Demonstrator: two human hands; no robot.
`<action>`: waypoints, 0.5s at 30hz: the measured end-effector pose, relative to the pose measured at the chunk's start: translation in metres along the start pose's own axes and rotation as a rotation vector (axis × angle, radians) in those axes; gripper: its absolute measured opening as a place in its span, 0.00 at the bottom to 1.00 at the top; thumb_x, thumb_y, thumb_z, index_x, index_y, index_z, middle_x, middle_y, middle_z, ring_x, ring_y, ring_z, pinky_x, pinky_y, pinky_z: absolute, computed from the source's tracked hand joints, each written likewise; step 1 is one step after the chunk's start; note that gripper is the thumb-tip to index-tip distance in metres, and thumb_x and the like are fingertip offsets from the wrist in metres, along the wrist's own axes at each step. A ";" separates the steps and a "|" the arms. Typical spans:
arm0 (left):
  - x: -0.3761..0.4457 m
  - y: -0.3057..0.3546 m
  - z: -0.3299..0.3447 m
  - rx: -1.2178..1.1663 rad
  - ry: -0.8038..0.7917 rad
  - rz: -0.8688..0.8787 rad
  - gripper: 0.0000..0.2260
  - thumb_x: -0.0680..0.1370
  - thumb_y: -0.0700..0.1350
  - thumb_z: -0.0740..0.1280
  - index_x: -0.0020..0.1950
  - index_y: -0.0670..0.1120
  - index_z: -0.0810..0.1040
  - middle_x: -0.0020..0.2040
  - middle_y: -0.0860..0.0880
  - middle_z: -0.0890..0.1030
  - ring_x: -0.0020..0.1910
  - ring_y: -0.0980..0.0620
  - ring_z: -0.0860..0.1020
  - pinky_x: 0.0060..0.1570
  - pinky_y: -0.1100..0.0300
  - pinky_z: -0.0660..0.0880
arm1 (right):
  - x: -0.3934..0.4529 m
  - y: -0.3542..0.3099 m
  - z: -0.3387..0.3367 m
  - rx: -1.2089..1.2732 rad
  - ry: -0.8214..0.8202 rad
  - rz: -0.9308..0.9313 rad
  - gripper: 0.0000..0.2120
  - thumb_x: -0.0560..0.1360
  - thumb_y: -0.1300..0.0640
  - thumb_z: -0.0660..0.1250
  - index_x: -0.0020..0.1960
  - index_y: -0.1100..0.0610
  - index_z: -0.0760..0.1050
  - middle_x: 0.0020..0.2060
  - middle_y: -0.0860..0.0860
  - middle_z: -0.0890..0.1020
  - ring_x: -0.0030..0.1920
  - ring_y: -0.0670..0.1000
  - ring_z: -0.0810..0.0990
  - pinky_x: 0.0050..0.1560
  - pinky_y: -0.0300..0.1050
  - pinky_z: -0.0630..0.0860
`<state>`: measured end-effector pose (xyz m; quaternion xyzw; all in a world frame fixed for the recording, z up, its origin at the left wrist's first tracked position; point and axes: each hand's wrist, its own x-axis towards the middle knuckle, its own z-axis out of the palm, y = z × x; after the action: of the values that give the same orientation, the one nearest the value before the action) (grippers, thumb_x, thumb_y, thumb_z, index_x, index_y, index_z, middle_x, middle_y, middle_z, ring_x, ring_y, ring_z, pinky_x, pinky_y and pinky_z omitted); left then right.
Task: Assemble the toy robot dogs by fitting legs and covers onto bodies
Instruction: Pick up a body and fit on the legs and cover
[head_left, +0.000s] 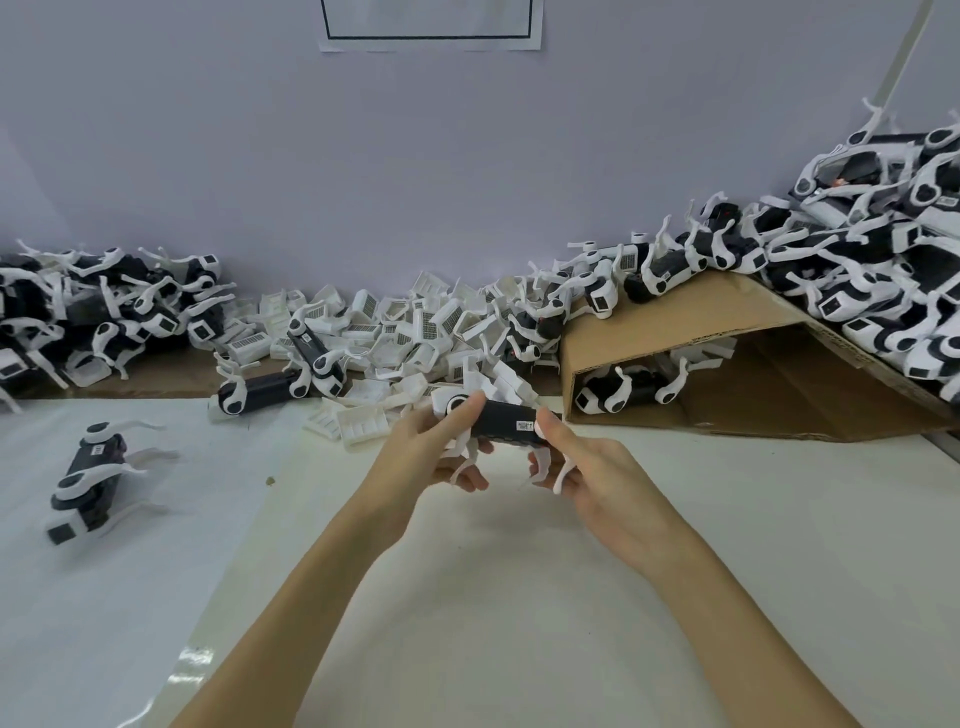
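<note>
At frame centre, left hand (434, 447) and right hand (597, 467) both grip one black-and-white plastic toy dog body (501, 423).

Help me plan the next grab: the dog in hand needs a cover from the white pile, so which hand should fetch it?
Probably the left hand: the nearest loose covers lie just beyond it, to its side. The right hand can hold the dog meanwhile.
</note>
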<state>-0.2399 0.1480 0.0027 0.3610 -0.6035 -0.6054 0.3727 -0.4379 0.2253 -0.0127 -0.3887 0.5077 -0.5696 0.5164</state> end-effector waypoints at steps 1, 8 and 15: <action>0.001 -0.001 -0.001 -0.014 -0.002 -0.025 0.29 0.77 0.65 0.73 0.62 0.41 0.84 0.49 0.40 0.86 0.39 0.38 0.84 0.44 0.52 0.80 | 0.000 -0.001 -0.001 -0.015 -0.028 0.011 0.28 0.70 0.34 0.75 0.49 0.60 0.88 0.47 0.59 0.84 0.49 0.52 0.82 0.69 0.57 0.76; -0.002 -0.005 -0.001 0.037 -0.032 0.049 0.25 0.77 0.67 0.70 0.69 0.55 0.79 0.59 0.53 0.85 0.58 0.50 0.84 0.59 0.51 0.76 | -0.004 -0.001 -0.001 -0.147 -0.035 -0.147 0.30 0.71 0.34 0.76 0.62 0.54 0.82 0.56 0.51 0.85 0.59 0.51 0.83 0.73 0.60 0.72; 0.001 -0.003 -0.003 0.001 0.021 0.018 0.39 0.71 0.83 0.55 0.72 0.62 0.77 0.61 0.46 0.84 0.44 0.49 0.83 0.43 0.57 0.79 | -0.003 -0.003 -0.011 -0.289 -0.187 -0.383 0.37 0.74 0.56 0.80 0.77 0.38 0.67 0.74 0.45 0.72 0.73 0.47 0.75 0.71 0.45 0.75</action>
<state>-0.2378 0.1454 -0.0007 0.3621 -0.6032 -0.5979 0.3841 -0.4483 0.2296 -0.0113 -0.5985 0.4512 -0.5400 0.3828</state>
